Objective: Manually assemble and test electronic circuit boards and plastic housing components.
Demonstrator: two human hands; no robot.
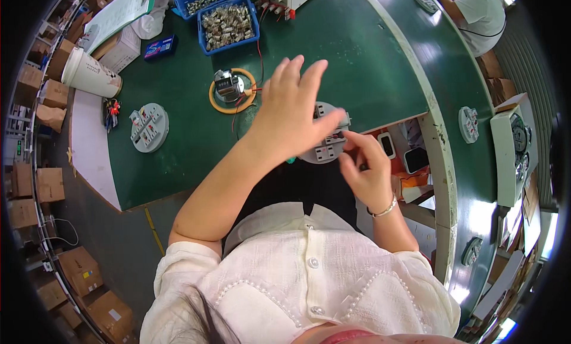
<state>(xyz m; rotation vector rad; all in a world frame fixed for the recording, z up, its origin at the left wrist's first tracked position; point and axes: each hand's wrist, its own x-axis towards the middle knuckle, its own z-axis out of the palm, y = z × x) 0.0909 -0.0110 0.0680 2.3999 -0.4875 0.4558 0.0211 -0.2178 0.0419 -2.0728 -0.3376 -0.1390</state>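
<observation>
My left hand (284, 109) is raised over the bench with its fingers spread and nothing in them. Below its thumb lies a round grey plastic base (324, 154) with white terminal blocks, partly hidden by that hand. At the base's right edge is my right hand (370, 171), fingers curled, the index fingertip against the parts on the base. A small dark spot shows between its fingers, too small to name. Beyond my left hand, a small black counter unit (227, 85) sits within an orange ring (213, 99), with red wires beside it.
Blue bins (254, 39) of small metal parts stand at the back. Another round grey base (150, 127) lies at left, near a paper cup (89, 73). An open drawer (410, 130) holds phones. More bases (468, 125) lie on the right-hand bench, where a person (479, 20) sits.
</observation>
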